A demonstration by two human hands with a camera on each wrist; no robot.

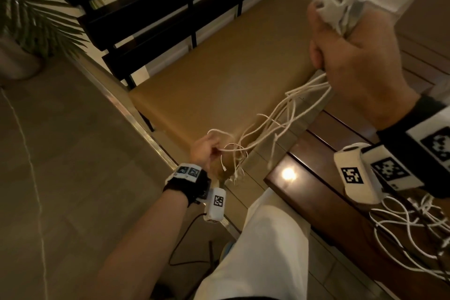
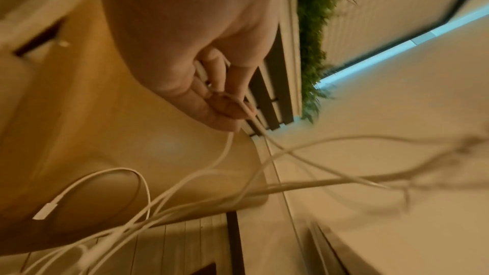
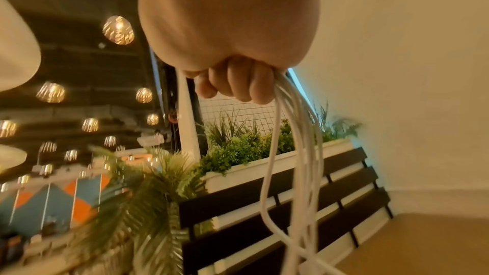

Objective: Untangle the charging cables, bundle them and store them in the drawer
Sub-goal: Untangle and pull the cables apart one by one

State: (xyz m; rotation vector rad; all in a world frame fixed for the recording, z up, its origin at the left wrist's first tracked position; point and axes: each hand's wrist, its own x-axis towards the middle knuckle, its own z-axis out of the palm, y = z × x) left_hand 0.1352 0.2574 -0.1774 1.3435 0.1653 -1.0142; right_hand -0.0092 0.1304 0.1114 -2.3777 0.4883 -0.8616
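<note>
Right hand: the right hand (image 1: 360, 56) is raised and clenched around a bunch of white cables (image 1: 292, 109); white plugs (image 1: 338, 7) stick up out of the top of the fist, and the right wrist view shows the strands (image 3: 299, 133) hanging down from the curled fingers (image 3: 238, 83).
Left hand: the left hand (image 1: 207, 151) is lower and nearer the body, pinching cable strands between thumb and fingertips (image 2: 227, 110).
Cables: they sag between the two hands in crossing loops above the bench edge; one loose connector (image 2: 43, 213) dangles near the left hand.
Second heap: more white cable (image 1: 414, 234) lies in loops on the dark wooden table (image 1: 316, 178) at the right.
Bench: a tan padded seat (image 1: 219, 68) with a black slatted backrest (image 1: 170, 7) stands ahead.
Table: glossy slats, with a lamp reflection (image 1: 288, 174) on the top.
Room: pale wall behind the bench, a palm plant (image 1: 31, 7) at the left, a planter of greenery (image 3: 238, 150) above the backrest, and hanging ceiling lamps (image 3: 119, 30).
Drawer: cannot tell where it is.
</note>
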